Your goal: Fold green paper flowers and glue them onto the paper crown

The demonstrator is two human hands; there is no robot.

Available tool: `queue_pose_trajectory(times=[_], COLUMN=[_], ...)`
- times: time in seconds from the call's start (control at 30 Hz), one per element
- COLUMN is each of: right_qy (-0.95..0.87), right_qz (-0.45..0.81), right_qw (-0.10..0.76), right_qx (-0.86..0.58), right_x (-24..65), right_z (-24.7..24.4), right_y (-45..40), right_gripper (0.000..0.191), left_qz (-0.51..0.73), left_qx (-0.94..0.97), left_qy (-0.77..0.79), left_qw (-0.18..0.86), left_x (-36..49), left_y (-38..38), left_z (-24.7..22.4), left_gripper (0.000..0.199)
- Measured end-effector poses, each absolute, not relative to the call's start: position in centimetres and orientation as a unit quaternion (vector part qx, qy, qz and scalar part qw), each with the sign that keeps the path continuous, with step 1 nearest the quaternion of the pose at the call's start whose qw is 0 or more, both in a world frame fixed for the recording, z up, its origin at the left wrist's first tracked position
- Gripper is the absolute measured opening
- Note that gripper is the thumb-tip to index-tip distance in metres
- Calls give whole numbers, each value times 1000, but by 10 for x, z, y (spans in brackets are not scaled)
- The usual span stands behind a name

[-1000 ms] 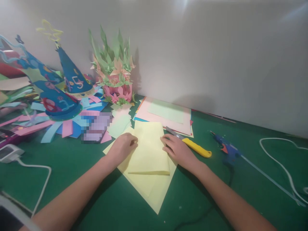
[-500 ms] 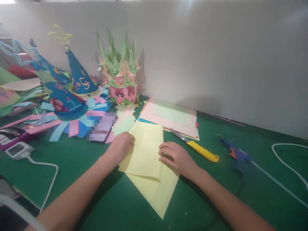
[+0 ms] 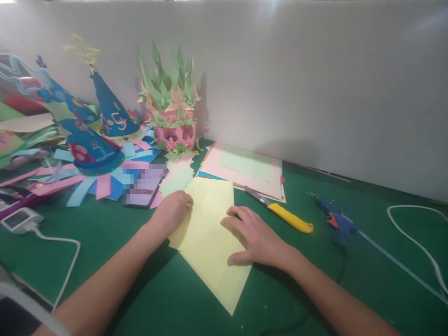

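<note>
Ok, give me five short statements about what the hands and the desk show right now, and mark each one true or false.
1. Both hands rest on the yellow paper. True: the left hand presses its left edge and the right hand lies flat on it.
2. The right hand holds the utility knife. False: the knife lies apart on the green mat, beside that hand.
3. The glue gun lies to the right of the knife. True.
4. The yellow paper is crumpled into a ball. False: it lies flat, folded.
5. Blue paper cones stand at the left. True.
</note>
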State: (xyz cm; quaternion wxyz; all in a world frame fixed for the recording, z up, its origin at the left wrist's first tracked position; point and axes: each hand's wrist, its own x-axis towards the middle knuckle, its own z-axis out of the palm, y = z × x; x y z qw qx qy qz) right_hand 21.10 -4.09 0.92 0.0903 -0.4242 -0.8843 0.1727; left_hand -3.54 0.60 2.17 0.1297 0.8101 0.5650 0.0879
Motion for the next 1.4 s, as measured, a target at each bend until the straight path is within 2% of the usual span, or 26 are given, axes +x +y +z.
queue_pose_trajectory(times=[0.13, 0.27, 0.4, 0.57, 0.67, 0.83, 1.03, 1.4], right_qy=[-884, -878, -876, -875, -881, -881, -878, -881], right_qz=[183, 187, 182, 145, 109, 108, 120, 114], right_qw=[86, 96, 98, 141, 130, 110, 101, 98], right_qx=[-421, -430, -436, -441, -442, -447, -453, -449], right_x=[211, 210, 209, 208, 208, 210, 209, 210], right_z=[11, 11, 7, 4, 4, 5, 9, 8], right_y=[-40, -40, -43, -48, -51, -51, -51, -51], right_gripper=[73, 67, 58, 55, 53, 57, 55, 56], left_qz=[135, 156, 148, 110, 87, 76, 67, -22], left_qx=[848, 924, 938, 961, 973, 974, 961, 941], left_qy=[507, 321, 291, 249, 213, 215, 268, 337], left_qw=[69, 137, 119, 47, 12, -6, -29, -4], left_x=[-31, -14, 5, 17, 20, 24, 34, 53], left_y=[3, -1, -4, -2, 1, 2, 8, 28], left_z=[16, 7, 5, 3, -1, 0, 0, 10], left_gripper=[26, 32, 21, 25, 26, 32, 30, 33])
